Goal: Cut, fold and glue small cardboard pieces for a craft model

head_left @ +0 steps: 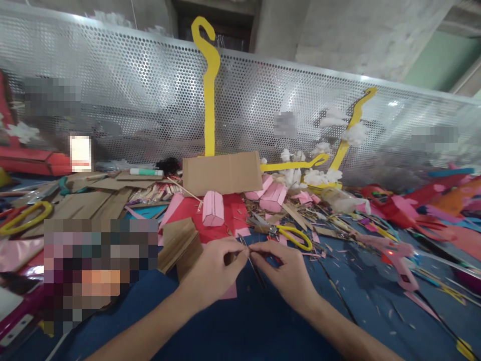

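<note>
Blue tabletop, cluttered. Thin dark strip — exact item unclear — is pinched near centre, between fingertips of left hand and right hand. Grip should be kept light, glue gun at right avoided.

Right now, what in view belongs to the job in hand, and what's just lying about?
In use, apparently:
thin dark item between left hand and right hand, too small to identify

Lying about, apparently:
yellow-handled scissors near right hand
pink glue gun
nearest pink block
</note>
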A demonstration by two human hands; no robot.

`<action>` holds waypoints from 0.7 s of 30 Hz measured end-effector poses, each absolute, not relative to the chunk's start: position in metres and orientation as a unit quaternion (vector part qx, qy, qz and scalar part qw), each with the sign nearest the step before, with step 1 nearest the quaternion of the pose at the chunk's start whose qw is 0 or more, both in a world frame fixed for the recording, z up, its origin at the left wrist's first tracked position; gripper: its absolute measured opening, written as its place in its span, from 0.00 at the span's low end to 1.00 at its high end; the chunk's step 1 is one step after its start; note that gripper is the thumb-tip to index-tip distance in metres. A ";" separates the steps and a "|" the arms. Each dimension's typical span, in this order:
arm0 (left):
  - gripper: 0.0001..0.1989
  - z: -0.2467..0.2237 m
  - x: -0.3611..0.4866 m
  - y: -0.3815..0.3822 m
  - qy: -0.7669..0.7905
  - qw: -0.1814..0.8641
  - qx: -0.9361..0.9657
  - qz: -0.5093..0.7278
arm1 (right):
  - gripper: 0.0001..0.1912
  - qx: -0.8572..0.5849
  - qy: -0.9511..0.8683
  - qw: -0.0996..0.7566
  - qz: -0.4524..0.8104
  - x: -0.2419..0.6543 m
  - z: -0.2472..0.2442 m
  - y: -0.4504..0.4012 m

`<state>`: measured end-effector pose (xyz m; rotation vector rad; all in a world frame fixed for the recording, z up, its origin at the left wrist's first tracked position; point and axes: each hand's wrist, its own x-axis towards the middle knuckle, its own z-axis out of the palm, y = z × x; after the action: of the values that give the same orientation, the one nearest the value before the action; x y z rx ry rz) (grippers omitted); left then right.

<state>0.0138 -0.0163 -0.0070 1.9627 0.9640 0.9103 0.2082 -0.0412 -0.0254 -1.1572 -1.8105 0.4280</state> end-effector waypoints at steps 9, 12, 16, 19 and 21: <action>0.12 -0.012 0.015 -0.022 0.421 0.354 0.787 0.279 | 0.08 -0.477 -0.727 0.445 0.211 0.210 -0.018 -0.042; 0.12 -0.015 0.015 -0.018 0.412 0.375 0.776 0.295 | 0.07 -0.423 -0.758 0.445 0.219 0.210 -0.017 -0.046; 0.18 -0.013 0.015 -0.013 0.423 0.443 0.722 0.321 | 0.08 -0.390 -0.647 0.562 0.337 0.238 -0.008 -0.024; 0.22 -0.013 0.015 -0.010 0.456 0.591 0.583 0.321 | 0.08 -0.409 -0.458 0.685 0.392 0.274 0.002 0.006; 0.23 -0.013 0.015 -0.008 0.450 0.689 0.462 0.330 | 0.10 -0.416 -0.429 0.684 0.419 0.288 0.004 0.016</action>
<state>0.0150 -0.0077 -0.0130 1.0337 1.0072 0.7378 0.2879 0.0164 0.0038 -0.9320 -0.9615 0.9402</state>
